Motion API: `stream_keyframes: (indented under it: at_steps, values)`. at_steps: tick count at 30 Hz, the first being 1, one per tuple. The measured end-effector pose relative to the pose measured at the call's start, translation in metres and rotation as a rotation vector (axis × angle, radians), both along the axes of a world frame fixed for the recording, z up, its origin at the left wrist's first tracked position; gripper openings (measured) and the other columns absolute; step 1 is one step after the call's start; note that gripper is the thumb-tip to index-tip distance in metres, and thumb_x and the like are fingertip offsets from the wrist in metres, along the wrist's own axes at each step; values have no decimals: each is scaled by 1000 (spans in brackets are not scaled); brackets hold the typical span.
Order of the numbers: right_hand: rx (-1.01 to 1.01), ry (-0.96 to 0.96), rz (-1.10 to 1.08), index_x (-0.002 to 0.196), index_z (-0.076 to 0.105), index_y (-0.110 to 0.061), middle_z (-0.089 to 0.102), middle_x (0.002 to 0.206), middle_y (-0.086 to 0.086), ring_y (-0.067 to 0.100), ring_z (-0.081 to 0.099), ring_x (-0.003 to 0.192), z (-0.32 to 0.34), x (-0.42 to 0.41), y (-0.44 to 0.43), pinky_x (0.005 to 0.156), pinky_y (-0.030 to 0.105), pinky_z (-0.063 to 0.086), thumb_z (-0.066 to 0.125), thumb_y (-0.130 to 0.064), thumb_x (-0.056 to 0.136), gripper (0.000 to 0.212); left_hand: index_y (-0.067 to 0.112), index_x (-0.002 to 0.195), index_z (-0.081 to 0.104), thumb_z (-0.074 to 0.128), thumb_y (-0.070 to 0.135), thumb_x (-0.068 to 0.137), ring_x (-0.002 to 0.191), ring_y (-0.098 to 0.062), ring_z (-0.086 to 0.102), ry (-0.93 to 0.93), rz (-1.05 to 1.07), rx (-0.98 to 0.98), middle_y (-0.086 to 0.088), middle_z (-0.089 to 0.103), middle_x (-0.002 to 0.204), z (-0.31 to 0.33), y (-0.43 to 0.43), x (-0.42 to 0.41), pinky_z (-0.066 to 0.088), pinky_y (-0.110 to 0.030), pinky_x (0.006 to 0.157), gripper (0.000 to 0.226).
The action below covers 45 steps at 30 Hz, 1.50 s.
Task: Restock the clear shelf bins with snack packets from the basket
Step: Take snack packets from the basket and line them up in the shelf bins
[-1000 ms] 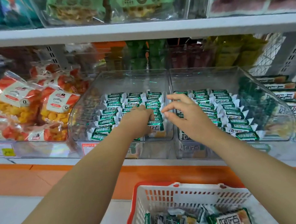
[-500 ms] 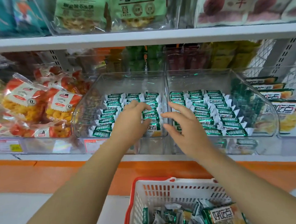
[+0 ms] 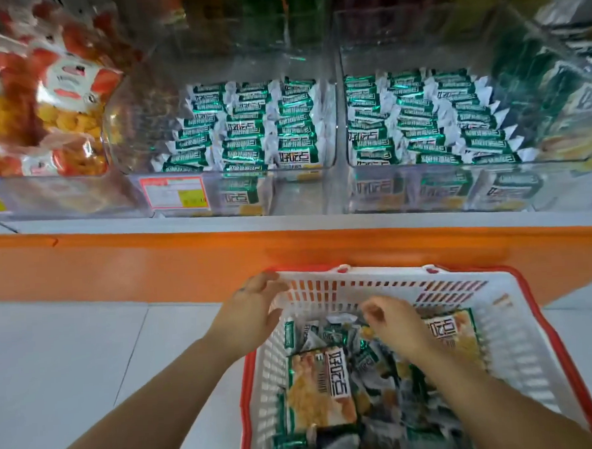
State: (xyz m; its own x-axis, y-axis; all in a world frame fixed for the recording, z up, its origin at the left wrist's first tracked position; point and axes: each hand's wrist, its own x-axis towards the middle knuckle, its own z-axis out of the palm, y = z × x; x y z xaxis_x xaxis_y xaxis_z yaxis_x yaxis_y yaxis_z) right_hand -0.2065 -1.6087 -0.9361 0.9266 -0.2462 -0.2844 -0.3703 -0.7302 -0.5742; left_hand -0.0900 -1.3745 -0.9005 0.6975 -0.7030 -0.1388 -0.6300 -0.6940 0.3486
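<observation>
A white basket with a red rim point(image 3: 519, 322) stands on the floor below the shelf, holding several green-and-white snack packets point(image 3: 335, 339) and a larger orange-printed pack point(image 3: 318, 388). My left hand point(image 3: 247, 312) hovers over the basket's far left corner, fingers straight and empty. My right hand point(image 3: 395, 318) is inside the basket above the packets, fingers loosely bent, nothing clearly held. Two clear shelf bins, the left bin point(image 3: 137, 105) and the right bin point(image 3: 532, 57), hold neat rows of the green packets.
Bags of orange snacks point(image 3: 59, 109) fill the bin to the left. A price label point(image 3: 173, 196) sits on the left bin's front. An orange panel point(image 3: 152, 262) runs under the shelf edge. Pale floor tiles point(image 3: 71, 356) lie left of the basket.
Both hands have come down from the shelf bins to the basket. The view has tilted down, so the basket now fills the lower frame.
</observation>
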Motion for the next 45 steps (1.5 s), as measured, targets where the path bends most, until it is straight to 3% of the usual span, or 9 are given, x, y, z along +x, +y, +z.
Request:
stream_keyframes:
  at_steps: [4, 10, 14, 20, 24, 29, 36, 41, 45]
  values:
    - [139, 474, 80, 105, 67, -12, 61, 117, 10, 20, 60, 91, -38, -9, -12, 74, 25, 39, 51, -17, 96, 20, 16, 127, 58, 73, 20, 77, 131, -37, 41, -96, -83, 89, -13, 49, 137, -20, 6, -2, 49, -52, 93, 51]
    - [27, 768, 273, 107, 58, -10, 61, 113, 14, 29, 59, 102, -81, -18, 4, 74, 34, 43, 52, -23, 95, 18, 28, 138, 46, 56, 26, 92, 146, -32, -8, -80, -91, 201, 0, 20, 156, -38, 4, -11, 18, -49, 115, 47]
    - [-91, 757, 354, 126, 50, -6, 56, 122, 16, 30, 57, 106, -90, -29, 11, 95, 40, 47, 53, -8, 91, 34, 31, 138, 45, 54, 27, 93, 145, -31, -14, -47, -86, 253, 2, 16, 157, -35, 3, -10, 14, -47, 117, 46]
    - [-150, 730, 402, 95, 62, -6, 61, 89, 9, 24, 59, 77, -62, -27, 5, 65, 32, 46, 63, -12, 84, 12, 33, 142, 37, 48, 34, 96, 144, -33, -18, -26, -133, 421, 4, 14, 157, -21, -1, -12, 17, -47, 118, 47]
    - [-130, 624, 375, 64, 38, -15, 35, 63, 4, 17, 33, 53, -4, -9, -15, 53, 30, 27, 63, -17, 87, 34, 32, 141, 38, 47, 33, 97, 147, -29, -3, 36, -138, 405, 3, 26, 153, -2, -5, -12, 19, -46, 117, 45]
    - [-118, 427, 416, 70, 45, -24, 43, 71, -4, 9, 39, 61, 96, 19, -17, 55, 24, 29, 64, -27, 89, 28, 24, 135, 49, 54, 25, 95, 121, -12, 50, 277, -31, 31, 3, 50, 138, 50, -29, -19, 40, -29, 104, 40]
    - [-1, 78, 439, 102, 62, -9, 66, 95, 9, 25, 61, 86, 199, 25, 6, 81, 42, 48, 66, -31, 87, 27, 37, 118, 55, 65, 29, 88, 102, -4, 62, 638, 14, -337, 18, 62, 116, 130, -32, -28, 49, -28, 92, 33]
    - [103, -183, 289, 116, 63, -22, 64, 109, -11, 8, 60, 98, 232, 27, 15, 82, 21, 48, 60, -25, 91, 25, 45, 102, 58, 68, 35, 84, 83, -14, 66, 328, 119, -454, 15, 67, 95, 173, -24, -27, 53, -43, 82, 22]
    - [-48, -463, 98, 126, 58, -23, 57, 118, -13, 2, 51, 109, 244, 30, 0, 85, 2, 34, 56, -23, 93, 33, 37, 115, 53, 66, 30, 87, 76, -16, 61, 56, 260, -514, 15, 56, 96, 204, -19, -9, 48, -23, 67, 31]
